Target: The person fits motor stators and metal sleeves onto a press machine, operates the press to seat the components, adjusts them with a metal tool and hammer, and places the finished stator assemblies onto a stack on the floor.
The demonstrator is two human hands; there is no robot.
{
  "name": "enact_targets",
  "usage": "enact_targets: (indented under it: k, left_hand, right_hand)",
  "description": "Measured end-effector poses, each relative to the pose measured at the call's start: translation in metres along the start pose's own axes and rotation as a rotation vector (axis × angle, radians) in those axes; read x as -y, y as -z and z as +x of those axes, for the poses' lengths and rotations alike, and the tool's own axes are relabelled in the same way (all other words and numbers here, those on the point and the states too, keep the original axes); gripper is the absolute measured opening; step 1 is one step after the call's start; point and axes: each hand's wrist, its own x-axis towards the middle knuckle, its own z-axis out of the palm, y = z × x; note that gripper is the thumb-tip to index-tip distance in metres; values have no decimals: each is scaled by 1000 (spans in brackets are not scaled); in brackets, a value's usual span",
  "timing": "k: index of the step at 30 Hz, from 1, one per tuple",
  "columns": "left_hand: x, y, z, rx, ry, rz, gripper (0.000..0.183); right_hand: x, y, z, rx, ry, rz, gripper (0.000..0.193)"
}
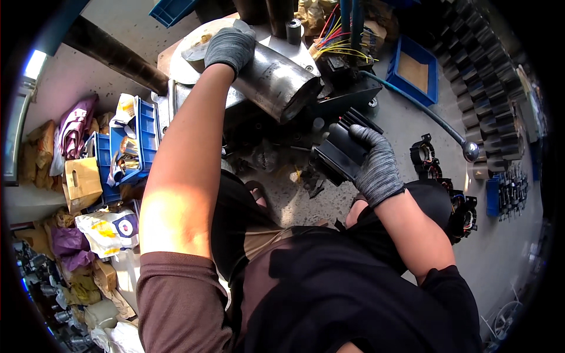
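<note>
A large shiny metal cylinder (273,79) lies tilted on the machine's table, its dark open end toward the right. My left hand (231,48), in a grey knitted glove, is closed over its upper part, with the fingertips mostly hidden. In front of my right knee, my right hand (376,167), gloved the same way, grips a stack of black curved plates (341,152). Its thumb lies over the top of the stack and the other fingers are out of sight. A short metal sleeve (293,32) stands upright just beyond the cylinder.
A steel lever with a ball end (470,151) reaches out at right. Colored wires (338,38) rise behind the table. Blue crates (147,132) with bags stand at left, a blue tray (434,82) at far right. Stacked metal sleeves (482,100) and black ring parts (422,154) line the right.
</note>
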Motion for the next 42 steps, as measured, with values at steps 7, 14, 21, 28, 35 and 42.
enact_targets:
  k: [7,14,21,28,35,42]
  left_hand:
    - [15,-6,4,57,-3,-5,38]
    - [25,-52,31,-18,137,-311,51]
    - [44,-67,35,-116,51,-277,49]
    - [43,-66,33,-129,34,-282,48]
    - [30,-51,26,-111,70,-314,48]
    - [37,-62,36,-68,11,-151,32]
  right_hand:
    - [-6,-32,12,125,53,-59,40]
    - [-12,-61,12,111,111,-111,33]
    - [-20,-74,7,79,152,-94,31]
    - [-21,-89,5,9,205,-119,32]
    - [-14,-84,6,8,212,-139,28]
    - [-18,-86,7,17,206,-89,25]
